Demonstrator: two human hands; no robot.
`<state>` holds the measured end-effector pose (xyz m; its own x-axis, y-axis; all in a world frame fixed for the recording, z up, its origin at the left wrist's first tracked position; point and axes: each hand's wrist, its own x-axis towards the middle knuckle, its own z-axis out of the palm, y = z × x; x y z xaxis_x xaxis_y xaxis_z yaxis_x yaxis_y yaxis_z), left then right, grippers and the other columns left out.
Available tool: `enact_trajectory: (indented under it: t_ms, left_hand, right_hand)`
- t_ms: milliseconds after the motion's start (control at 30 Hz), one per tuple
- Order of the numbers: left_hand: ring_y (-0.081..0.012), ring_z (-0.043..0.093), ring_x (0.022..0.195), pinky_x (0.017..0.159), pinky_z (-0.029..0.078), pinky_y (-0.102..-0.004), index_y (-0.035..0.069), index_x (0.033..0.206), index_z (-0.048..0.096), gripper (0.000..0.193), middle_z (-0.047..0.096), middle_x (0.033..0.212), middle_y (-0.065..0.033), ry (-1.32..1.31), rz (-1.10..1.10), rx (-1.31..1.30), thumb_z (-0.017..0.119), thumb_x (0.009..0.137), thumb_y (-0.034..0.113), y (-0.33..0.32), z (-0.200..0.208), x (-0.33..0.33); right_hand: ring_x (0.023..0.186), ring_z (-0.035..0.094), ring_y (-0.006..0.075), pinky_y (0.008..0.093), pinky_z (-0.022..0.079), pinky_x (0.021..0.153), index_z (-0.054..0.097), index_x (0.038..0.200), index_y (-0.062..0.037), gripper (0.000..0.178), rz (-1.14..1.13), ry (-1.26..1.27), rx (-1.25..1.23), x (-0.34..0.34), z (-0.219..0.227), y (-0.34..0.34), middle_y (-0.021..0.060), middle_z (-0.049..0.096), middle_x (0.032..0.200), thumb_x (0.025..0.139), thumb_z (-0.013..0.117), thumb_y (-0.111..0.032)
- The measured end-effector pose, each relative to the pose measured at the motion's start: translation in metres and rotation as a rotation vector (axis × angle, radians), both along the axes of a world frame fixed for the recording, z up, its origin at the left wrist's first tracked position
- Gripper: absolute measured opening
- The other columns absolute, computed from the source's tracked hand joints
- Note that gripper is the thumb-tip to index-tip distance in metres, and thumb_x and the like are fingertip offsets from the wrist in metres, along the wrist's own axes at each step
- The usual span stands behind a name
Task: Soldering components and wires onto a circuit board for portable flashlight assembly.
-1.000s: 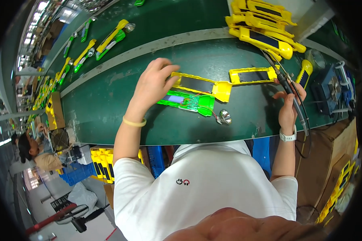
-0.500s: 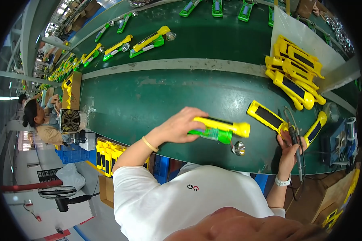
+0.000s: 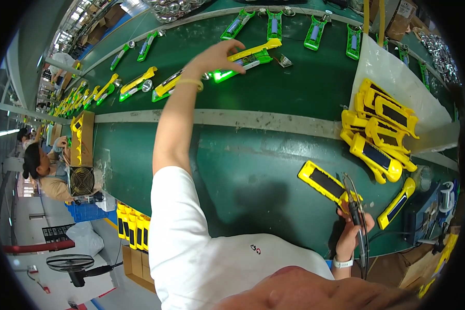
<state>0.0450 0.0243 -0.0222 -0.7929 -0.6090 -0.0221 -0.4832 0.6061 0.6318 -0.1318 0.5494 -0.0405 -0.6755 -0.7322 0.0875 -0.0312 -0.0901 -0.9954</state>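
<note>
Yellow-and-green torch (image 3: 256,51) could skid — left hand (image 3: 212,58) has grip wide; right hand (image 3: 348,234) grips soldering iron (image 3: 355,211); if hot, it could scorch adjacent casing (image 3: 321,181).

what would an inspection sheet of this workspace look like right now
Surface: green bench, scuffed
Job's things: yellow-green unit beyond the grey rail; single yellow shell near the right hand
Clutter: shell pile at right
Left hand: fingers parted at the unit, contact unclear
Right hand: fingers closed on the soldering iron
Cables: dark lead alongside the iron
Surroundings: another person and a fan at left
</note>
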Motion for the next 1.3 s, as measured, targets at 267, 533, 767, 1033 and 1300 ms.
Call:
enact_trajectory:
  t_ms: [267, 533, 767, 1033, 1300]
  left_hand:
    - [-0.0349, 0.057, 0.100, 0.086, 0.047, -0.0388, -0.001, 0.108, 0.051, 0.062, 0.059, 0.106, -0.0234, -0.230, 0.655, -0.319, 0.073, 0.068, 0.042, -0.094, -0.046, -0.059]
    - [-0.0308, 0.060, 0.094, 0.081, 0.047, -0.0350, 0.004, 0.111, 0.057, 0.057, 0.062, 0.101, -0.0151, 0.369, 0.339, -0.318, 0.076, 0.064, 0.028, 0.014, -0.004, 0.016]
    - [-0.0329, 0.038, 0.126, 0.102, 0.034, -0.0421, 0.007, 0.113, 0.055, 0.048, 0.044, 0.132, -0.0145, 0.312, -0.404, 0.024, 0.074, 0.071, 0.020, 0.263, 0.004, 0.077]
    - [-0.0325, 0.045, 0.120, 0.098, 0.037, -0.0400, 0.005, 0.120, 0.051, 0.050, 0.050, 0.125, -0.0147, 0.254, 0.014, -0.242, 0.067, 0.074, 0.015, 0.300, -0.007, 0.139]
    - [-0.0251, 0.057, 0.098, 0.076, 0.047, -0.0351, 0.010, 0.101, 0.064, 0.036, 0.060, 0.109, -0.0080, 0.351, -0.200, -0.677, 0.073, 0.068, 0.018, 0.336, -0.005, 0.092]
  right_hand:
    - [0.100, 0.058, 0.0380, 0.0444, 0.053, 0.078, 0.029, 0.112, -0.0096, 0.050, -0.059, 0.012, 0.023, 0.000, 0.000, -0.001, 0.0164, 0.045, 0.120, 0.087, 0.047, -0.049]
    - [0.104, 0.057, 0.0346, 0.0435, 0.049, 0.084, 0.029, 0.116, -0.0110, 0.048, 0.070, -0.034, 0.010, -0.002, 0.006, -0.004, 0.0187, 0.050, 0.119, 0.089, 0.047, -0.046]
    - [0.109, 0.055, 0.0285, 0.0346, 0.047, 0.079, 0.027, 0.124, -0.0123, 0.039, 0.321, -0.256, 0.094, -0.001, 0.016, -0.028, 0.0155, 0.055, 0.116, 0.097, 0.033, -0.039]
    - [0.076, 0.047, 0.0116, 0.0233, 0.038, 0.067, 0.037, 0.116, -0.0070, 0.032, 0.127, -0.023, -0.049, 0.014, 0.021, -0.036, 0.0101, 0.057, 0.095, 0.096, 0.040, -0.032]
    - [0.066, 0.051, 0.0159, 0.0249, 0.041, 0.059, 0.041, 0.109, -0.0066, 0.027, -0.055, -0.230, -0.310, 0.019, 0.011, -0.001, 0.0099, 0.054, 0.089, 0.092, 0.050, -0.025]
